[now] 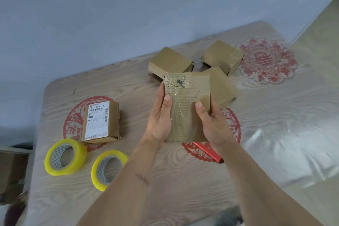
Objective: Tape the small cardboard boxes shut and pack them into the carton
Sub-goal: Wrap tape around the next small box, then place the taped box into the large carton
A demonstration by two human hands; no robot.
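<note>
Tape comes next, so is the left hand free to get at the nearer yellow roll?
Probably not yet: the left hand grips the held box with the right hand. The path to the roll looks unobstructed.

A table (pixel 165 189) with a pale wood-grain cover carries everything; beyond the fingertips (pixel 167 97) lie three plain boxes: a left box (pixel 169 62), a far right box (pixel 222 57), and a near box (pixel 222 88) just right of the right-hand fingers; well left of the left-hand fingers sits a labelled box (pixel 101 122) on a red paper-cut (pixel 73 123); nearer than it, two yellow tape rolls (pixel 65 156) (pixel 108 169) lie side by side; under the wrists a second red paper-cut (pixel 233 124) shows, with a red pen (pixel 209 152) across it; a third red paper-cut (pixel 267 60) lies far right, touching the far right box; a glossy sheen marks the table's right side.
</note>
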